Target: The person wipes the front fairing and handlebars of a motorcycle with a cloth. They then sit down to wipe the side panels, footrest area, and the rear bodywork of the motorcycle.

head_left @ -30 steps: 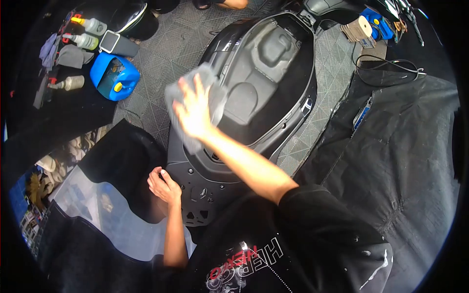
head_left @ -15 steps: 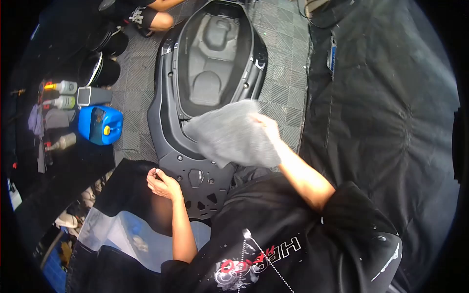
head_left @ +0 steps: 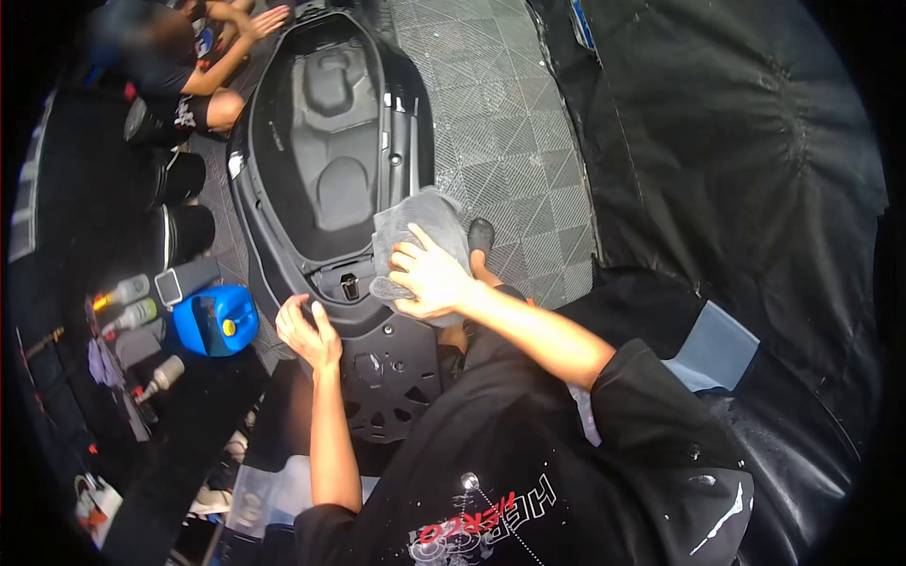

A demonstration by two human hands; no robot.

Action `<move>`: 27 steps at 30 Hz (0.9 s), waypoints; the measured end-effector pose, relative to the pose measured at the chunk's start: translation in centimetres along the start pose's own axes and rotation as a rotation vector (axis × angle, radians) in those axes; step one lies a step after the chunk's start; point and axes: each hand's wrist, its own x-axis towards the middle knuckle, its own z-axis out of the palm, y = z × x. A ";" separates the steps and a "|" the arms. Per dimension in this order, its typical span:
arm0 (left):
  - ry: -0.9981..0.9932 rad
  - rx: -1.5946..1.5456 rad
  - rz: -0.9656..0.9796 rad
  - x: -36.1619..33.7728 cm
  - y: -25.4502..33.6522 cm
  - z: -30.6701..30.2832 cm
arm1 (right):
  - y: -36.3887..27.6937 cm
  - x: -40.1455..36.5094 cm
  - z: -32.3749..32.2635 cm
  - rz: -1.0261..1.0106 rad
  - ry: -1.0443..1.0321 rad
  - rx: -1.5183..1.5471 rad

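A grey cloth point(head_left: 423, 212) lies bunched against the right rim of the black scooter body point(head_left: 269, 212), and my right hand point(head_left: 429, 274) is closed over it with the fingers curled into a fold. My left hand point(head_left: 310, 332) holds nothing; its fingers are apart beside the rear left edge of the body. Ahead of both hands the under-seat compartment point(head_left: 340, 193) lies uncovered, with a small metal latch point(head_left: 350, 286) behind it. Below my left hand is the flat rear rack plate point(head_left: 389, 373), with bolts and cut-out slots.
On the left stand a blue jug point(head_left: 203, 325), spray bottles point(head_left: 127, 291) and black buckets point(head_left: 192, 234). Another person crouches at the upper left, one hand point(head_left: 267, 21) near the scooter's far end. Patterned floor tiles point(head_left: 505, 123) and a black curtain point(head_left: 698, 141) lie to the right.
The cloth, spread and lifted in my right hand before, is now bunched against the scooter's right rim. My view has shifted, and the other person's arms now show more.
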 end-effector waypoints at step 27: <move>-0.208 0.236 0.001 1.0 0.5 1.6 | 24.2 7.8 -0.6 -0.271 0.394 0.602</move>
